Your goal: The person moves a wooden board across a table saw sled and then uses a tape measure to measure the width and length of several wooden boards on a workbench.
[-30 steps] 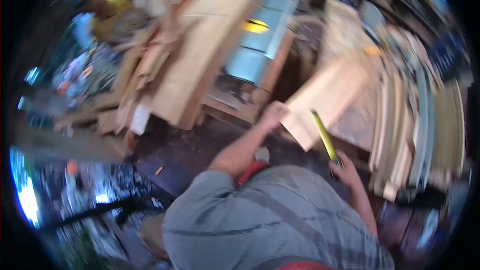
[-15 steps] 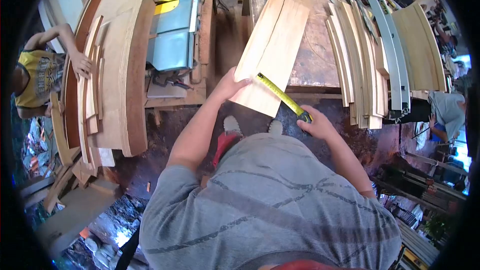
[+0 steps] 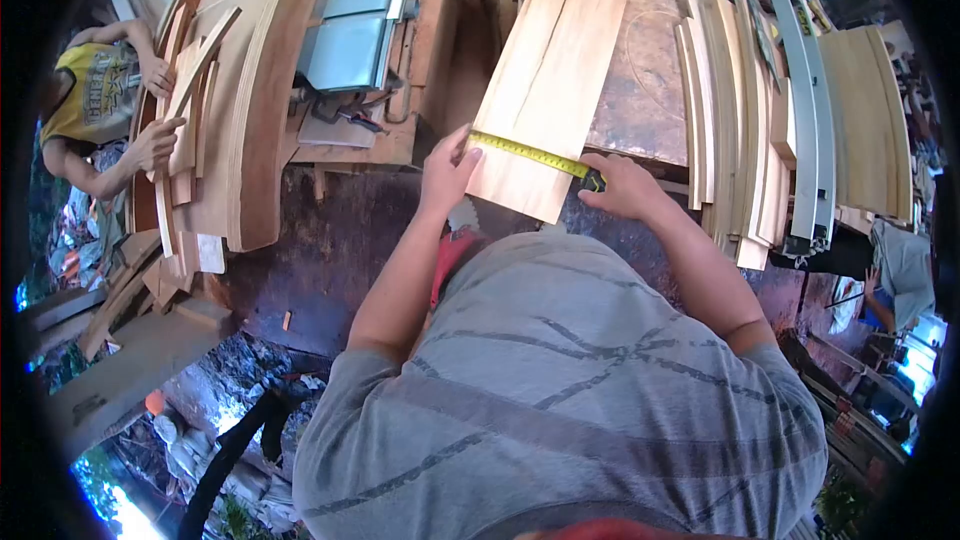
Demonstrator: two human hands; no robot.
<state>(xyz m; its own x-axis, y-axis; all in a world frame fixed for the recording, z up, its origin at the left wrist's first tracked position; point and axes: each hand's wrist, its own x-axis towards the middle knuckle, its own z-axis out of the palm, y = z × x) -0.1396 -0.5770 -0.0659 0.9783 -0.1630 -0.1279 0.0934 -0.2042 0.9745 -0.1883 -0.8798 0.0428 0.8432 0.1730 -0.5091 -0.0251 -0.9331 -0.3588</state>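
A pale wooden board (image 3: 545,70) with a dark lengthwise crack lies slanted, its near end jutting past the edge of the worktable. A yellow tape measure (image 3: 530,151) is drawn out across its width. My left hand (image 3: 448,172) is closed on the board's left edge, the thumb on top beside the tape's free end. At the right edge, my right hand (image 3: 622,186) grips the tape's dark case, partly hiding it.
Long wooden strips (image 3: 725,110) and a metal level-like bar (image 3: 808,120) lie right of the board. A blue machine table (image 3: 345,52) stands left. Further left, a co-worker's hands (image 3: 155,140) handle strips on curved plywood (image 3: 265,130).
The tape has swung from a steep slant to lie nearly straight across the board. Its free end now meets the left edge by my left hand; my right hand moved up.
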